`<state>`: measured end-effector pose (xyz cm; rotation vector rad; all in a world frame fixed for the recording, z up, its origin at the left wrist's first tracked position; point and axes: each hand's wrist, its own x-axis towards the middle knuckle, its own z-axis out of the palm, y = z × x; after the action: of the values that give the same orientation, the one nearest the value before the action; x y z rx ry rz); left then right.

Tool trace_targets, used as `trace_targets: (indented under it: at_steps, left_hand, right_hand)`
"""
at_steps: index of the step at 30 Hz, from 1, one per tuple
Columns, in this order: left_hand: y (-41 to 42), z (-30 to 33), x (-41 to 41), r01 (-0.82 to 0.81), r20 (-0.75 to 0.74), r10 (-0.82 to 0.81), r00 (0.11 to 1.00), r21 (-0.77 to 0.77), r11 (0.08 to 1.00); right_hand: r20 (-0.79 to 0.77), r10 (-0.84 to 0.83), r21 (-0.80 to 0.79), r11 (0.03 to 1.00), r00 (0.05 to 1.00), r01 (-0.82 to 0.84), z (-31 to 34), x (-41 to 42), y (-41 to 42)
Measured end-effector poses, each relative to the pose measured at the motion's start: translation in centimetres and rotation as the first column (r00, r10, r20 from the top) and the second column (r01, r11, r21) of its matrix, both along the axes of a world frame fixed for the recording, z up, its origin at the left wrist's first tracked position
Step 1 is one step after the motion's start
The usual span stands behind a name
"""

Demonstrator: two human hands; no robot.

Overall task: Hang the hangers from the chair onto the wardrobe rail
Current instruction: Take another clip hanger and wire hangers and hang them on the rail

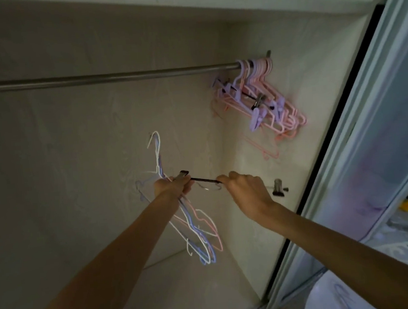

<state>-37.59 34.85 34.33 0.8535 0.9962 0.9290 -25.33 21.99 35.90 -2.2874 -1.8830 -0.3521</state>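
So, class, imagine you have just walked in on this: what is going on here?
A person stands at an open wardrobe, both arms raised. The left hand grips a bundle of thin wire hangers in white, blue and pink. The right hand holds one end of a dark clip hanger that spans between the two hands. On the rail, a cluster of pink and purple hangers already hangs at the far right; the rest of the rail is bare. The held hangers are not yet hung.

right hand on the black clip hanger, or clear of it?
Touching. Head view: the right hand is closed on the black clip hanger's bar, which disappears into its fist.
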Motion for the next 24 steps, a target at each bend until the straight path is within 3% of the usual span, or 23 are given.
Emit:
trace_targets:
  at_steps: [4,6,10,15,19,24]
  left_hand:
    - [0.2,0.6,-0.1,0.102,-0.159,-0.104,0.982,-0.018,0.995]
    - [0.5,1.5,-0.2,0.105,-0.187,-0.109,0.976,-0.033,0.994]
    - [1.6,3.4,-0.3,0.137,-0.014,-0.138,0.99,-0.042,0.99]
    - [2.9,4.9,-0.5,0.196,0.017,-0.196,0.981,-0.076,0.978]
    - [4.1,6.7,-0.6,0.233,-0.018,-0.235,0.972,-0.072,0.97]
    - [5.7,8.0,-0.4,0.2,-0.086,-0.207,0.974,-0.087,0.976]
  right_hand:
    - [-0.293,-0.097,-0.003,0.995,0.951,0.1,1.2,2.5,1.3]
    - [-0.367,-0.169,-0.055,0.986,0.915,0.16,1.8,3.8,1.7]
    - [-0.418,-0.166,0.007,0.983,0.893,0.186,4.8,5.1,3.2]
    - [-0.374,-0.155,0.176,0.956,0.914,0.234,11.3,6.2,8.4]
    - [-0.233,-0.287,0.063,0.949,0.929,0.309,15.8,6.5,12.8]
    - [-0.185,-0.34,-0.017,0.939,0.922,0.343,16.0,6.0,16.3]
